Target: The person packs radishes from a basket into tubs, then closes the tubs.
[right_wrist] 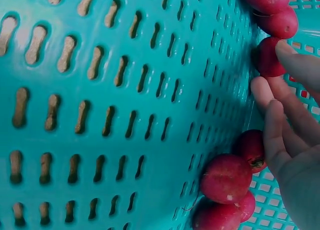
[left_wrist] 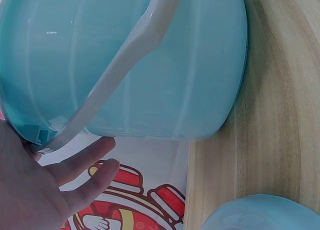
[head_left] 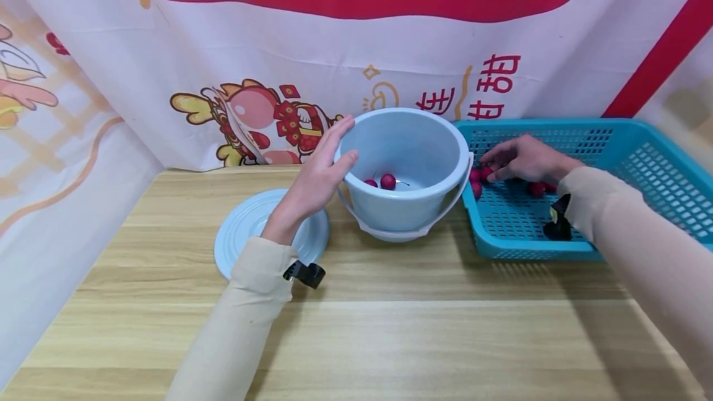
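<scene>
A light blue bucket with a white handle stands upright, holding a couple of red radishes. My left hand rests against its left rim, thumb over the edge and fingers extended. In the left wrist view, the left hand has two straight fingers beside the bucket wall; its other fingers are mostly hidden. Inside the teal basket, my right hand is among radishes at the left end. The right wrist view shows that right hand pinching a radish between thumb and fingers.
A round light blue lid lies left of the bucket, partly under my left forearm. More radishes lie along the basket's side. A printed cloth hangs behind the wooden table.
</scene>
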Demonstrator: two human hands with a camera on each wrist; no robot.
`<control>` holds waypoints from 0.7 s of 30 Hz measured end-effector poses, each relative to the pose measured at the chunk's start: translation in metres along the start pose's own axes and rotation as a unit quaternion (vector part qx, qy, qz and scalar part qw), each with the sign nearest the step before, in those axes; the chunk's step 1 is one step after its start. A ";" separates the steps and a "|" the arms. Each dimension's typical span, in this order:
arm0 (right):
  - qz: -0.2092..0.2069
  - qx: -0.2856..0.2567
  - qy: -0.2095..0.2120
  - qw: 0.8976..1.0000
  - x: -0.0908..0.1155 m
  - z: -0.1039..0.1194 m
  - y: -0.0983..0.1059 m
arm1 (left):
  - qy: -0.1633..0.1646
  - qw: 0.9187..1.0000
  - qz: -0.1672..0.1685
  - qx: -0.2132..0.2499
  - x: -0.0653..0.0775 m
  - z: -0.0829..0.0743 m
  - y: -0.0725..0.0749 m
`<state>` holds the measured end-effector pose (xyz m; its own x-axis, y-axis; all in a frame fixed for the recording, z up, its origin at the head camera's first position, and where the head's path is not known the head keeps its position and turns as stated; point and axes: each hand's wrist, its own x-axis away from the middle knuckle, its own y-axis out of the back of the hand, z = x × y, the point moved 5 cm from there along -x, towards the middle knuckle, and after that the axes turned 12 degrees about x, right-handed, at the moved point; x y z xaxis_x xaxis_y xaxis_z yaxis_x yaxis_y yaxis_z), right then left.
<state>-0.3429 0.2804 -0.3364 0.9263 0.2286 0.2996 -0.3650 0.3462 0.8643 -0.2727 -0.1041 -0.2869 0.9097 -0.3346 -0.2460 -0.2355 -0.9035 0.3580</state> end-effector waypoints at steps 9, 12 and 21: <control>0.000 0.023 -0.004 1.000 0.004 -0.001 0.003 | -0.011 1.000 0.004 -0.003 -0.002 -0.001 -0.002; -0.008 0.021 -0.007 1.000 0.006 0.000 0.005 | -0.011 1.000 0.004 -0.004 -0.002 -0.001 -0.002; -0.058 0.013 -0.005 0.998 0.009 0.008 0.020 | -0.007 1.000 0.000 -0.010 -0.001 0.001 0.000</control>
<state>-0.3407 0.2824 -0.3134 0.9631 0.1795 0.2008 -0.2528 0.3453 0.9038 -0.2743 -0.1039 -0.2870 0.9049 -0.3386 -0.2578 -0.2286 -0.8977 0.3767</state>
